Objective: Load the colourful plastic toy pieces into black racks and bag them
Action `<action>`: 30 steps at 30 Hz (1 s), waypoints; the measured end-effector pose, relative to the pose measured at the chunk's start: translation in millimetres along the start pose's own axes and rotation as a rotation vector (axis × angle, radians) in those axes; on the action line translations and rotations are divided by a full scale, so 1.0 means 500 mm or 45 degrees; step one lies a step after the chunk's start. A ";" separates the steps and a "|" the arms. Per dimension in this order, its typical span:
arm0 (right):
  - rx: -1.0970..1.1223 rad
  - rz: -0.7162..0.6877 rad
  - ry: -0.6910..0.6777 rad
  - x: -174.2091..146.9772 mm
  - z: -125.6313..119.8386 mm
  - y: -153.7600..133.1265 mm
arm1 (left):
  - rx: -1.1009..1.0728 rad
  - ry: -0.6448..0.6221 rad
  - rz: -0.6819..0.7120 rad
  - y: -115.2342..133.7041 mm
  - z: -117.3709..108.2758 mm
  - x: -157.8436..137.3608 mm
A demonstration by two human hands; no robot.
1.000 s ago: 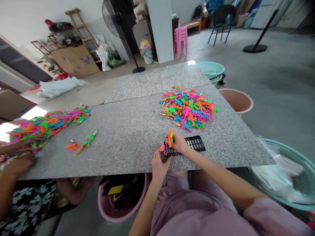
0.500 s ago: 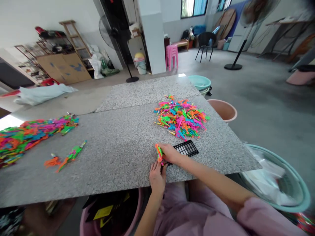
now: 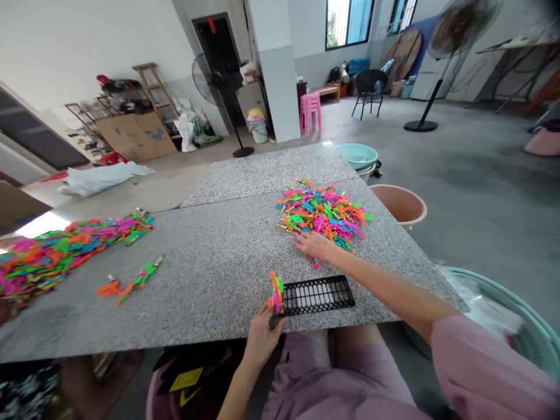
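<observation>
My left hand (image 3: 263, 329) is closed round the near left end of a black lattice plastic tray (image 3: 318, 296) at the table's front edge. A few small plastic toys (image 3: 276, 290) in orange, green and pink stand upright at that end of the tray, just above my left fingers. My right hand (image 3: 318, 246) is at the near edge of a pile of bright plastic toys (image 3: 328, 213), fingers bent down on it. A pink toy end (image 3: 315, 263) pokes out below this hand; the fingertips are partly hidden, so the grip is unclear.
On the speckled grey table (image 3: 210, 256), a long heap of similar toys (image 3: 74, 245) lies at left, with a few loose toys (image 3: 142, 274) nearby. Basins stand by the right edge, including a pink one (image 3: 400, 204). A tub of black items (image 3: 196, 373) sits below the front edge.
My right hand has left the tray's left end and moved up and right to the pile. My left hand keeps hold of the tray, now fully visible. The camera view has shifted slightly.
</observation>
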State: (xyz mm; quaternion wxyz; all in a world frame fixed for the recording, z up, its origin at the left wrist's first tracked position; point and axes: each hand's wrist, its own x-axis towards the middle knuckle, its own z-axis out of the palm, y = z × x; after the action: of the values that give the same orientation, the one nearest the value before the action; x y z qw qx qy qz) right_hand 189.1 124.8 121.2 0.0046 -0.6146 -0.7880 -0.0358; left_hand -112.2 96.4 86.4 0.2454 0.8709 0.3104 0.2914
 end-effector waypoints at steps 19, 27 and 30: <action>-0.138 -0.543 -0.197 0.074 0.018 0.067 | 0.163 -0.308 0.373 0.057 -0.116 0.138; 0.307 0.014 0.056 -0.043 -0.007 0.067 | 0.570 -0.043 0.626 0.026 -0.058 0.105; 0.944 0.403 0.147 -0.141 0.024 -0.016 | 0.521 -0.087 0.668 0.029 -0.055 0.107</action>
State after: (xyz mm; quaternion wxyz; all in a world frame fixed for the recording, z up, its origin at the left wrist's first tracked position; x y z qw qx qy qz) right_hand 199.1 55.6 105.2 0.2757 -0.6818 -0.6417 0.2174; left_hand -90.5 130.1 133.7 -0.0077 0.9616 0.1192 0.2469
